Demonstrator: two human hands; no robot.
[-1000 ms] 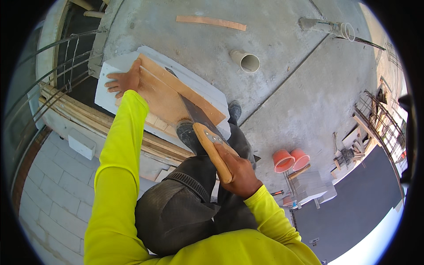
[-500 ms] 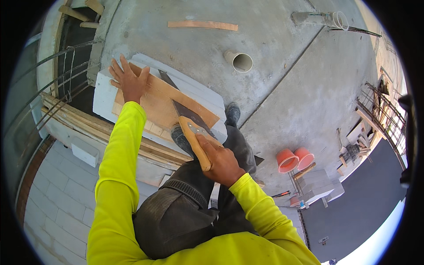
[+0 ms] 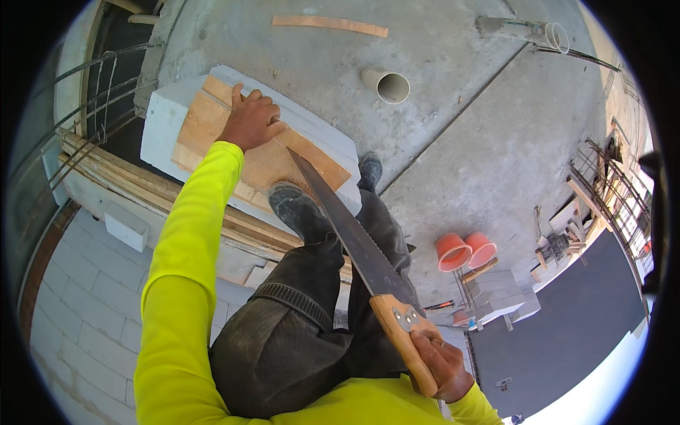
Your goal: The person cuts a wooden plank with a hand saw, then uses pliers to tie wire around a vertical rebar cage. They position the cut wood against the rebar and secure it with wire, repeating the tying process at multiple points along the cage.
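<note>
My right hand is wrapped round the wooden handle of a handsaw, low and to the right. The saw's long dark blade slants up and left, its tip by the edge of a cut in a thin wooden board. My left hand bears on the board's upper part with bent fingers closed over the edge of the cut strip; some fingertips are hidden. Beneath the board lie pale wood pieces and a light grey block. My dusty left boot is at the board's lower edge.
A loose wood strip lies on the concrete floor. Beyond the block, a pipe stub stands up. Two red buckets are at right. Rebar rods jut over an opening at left. My right boot is beside the block.
My right hand has drawn the saw back down and right, baring most of its blade. My left hand has shifted right along the board, its spread fingers now bent over the strip.
</note>
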